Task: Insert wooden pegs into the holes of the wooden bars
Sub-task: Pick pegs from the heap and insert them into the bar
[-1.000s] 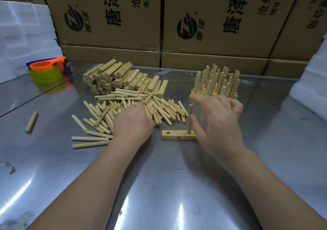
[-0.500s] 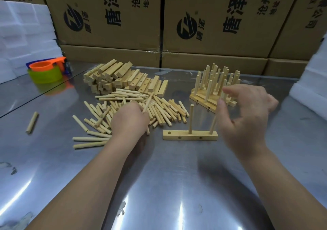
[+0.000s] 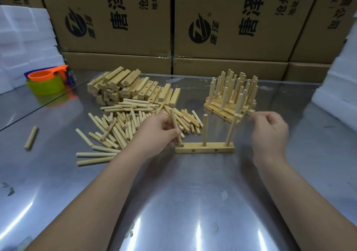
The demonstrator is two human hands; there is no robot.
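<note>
Head view. Left hand point(image 3: 156, 135) has come off the heap of loose pegs point(image 3: 119, 123) and crossed to the bar point(image 3: 204, 150), bringing a held peg point(image 3: 173, 120) with it. Right hand point(image 3: 270, 135) has drawn back to the right, away from the end peg point(image 3: 231, 130).

Left fingers point(image 3: 166, 124) pinch the held peg about its middle. It stands nearly upright, top leaning a little left, lower tip at the bar's left end. Cannot tell whether it is seated in the hole.

Bar lies flat mid-tabletop point(image 3: 193, 202), long side facing the near edge, two holes showing on its front face. Middle peg point(image 3: 205, 129) stands straight in it. End peg at the right end leans right.

Right hand hovers just right of the end peg, not touching. Its fingers point(image 3: 259, 118) are loosely curled, thumb close to forefinger, nothing visible between them.

Loose pegs are scattered left of the bar. Blank bars point(image 3: 135, 88) are stacked behind them toward the far edge. Finished bars point(image 3: 229, 106), bristling with pegs, sit toward the far edge, right of centre. Stray peg point(image 3: 31, 137) lies alone near the left edge. Orange and green cups point(image 3: 46, 82) sit at the far left corner. Cardboard boxes point(image 3: 116, 19) line the far edge, with foam blocks point(image 3: 25, 38) to the side.
</note>
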